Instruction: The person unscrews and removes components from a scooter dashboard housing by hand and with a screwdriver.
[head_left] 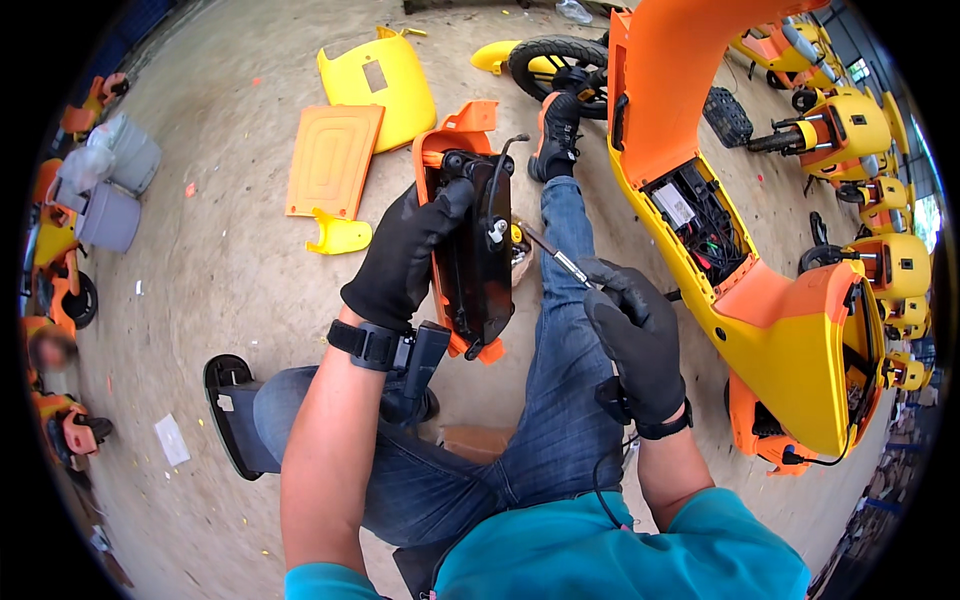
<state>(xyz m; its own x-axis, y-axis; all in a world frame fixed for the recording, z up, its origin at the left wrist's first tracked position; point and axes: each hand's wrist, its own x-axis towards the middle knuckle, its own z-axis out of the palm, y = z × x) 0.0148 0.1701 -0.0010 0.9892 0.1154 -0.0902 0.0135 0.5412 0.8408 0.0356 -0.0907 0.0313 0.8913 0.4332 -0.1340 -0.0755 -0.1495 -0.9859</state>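
Observation:
My gloved left hand [408, 250] grips the left side of an orange plastic housing [428, 160] with a dark metal plate [470, 280] and a black cable inside, held upright over my legs. My gloved right hand [625, 330] is closed on the handle end of a slim metal tool [560, 256], angled up-left, its far end by a small yellow fitting [517, 234] and a silver piece at the plate's right side. Whether they touch I cannot tell.
A yellow-orange scooter body [785, 370] with an open wiring bay stands at my right. Loose yellow [395, 90] and orange [335, 160] panels and a black wheel [545, 60] lie ahead. More scooters, bins [108, 215] and a person [50, 360] are at the edges.

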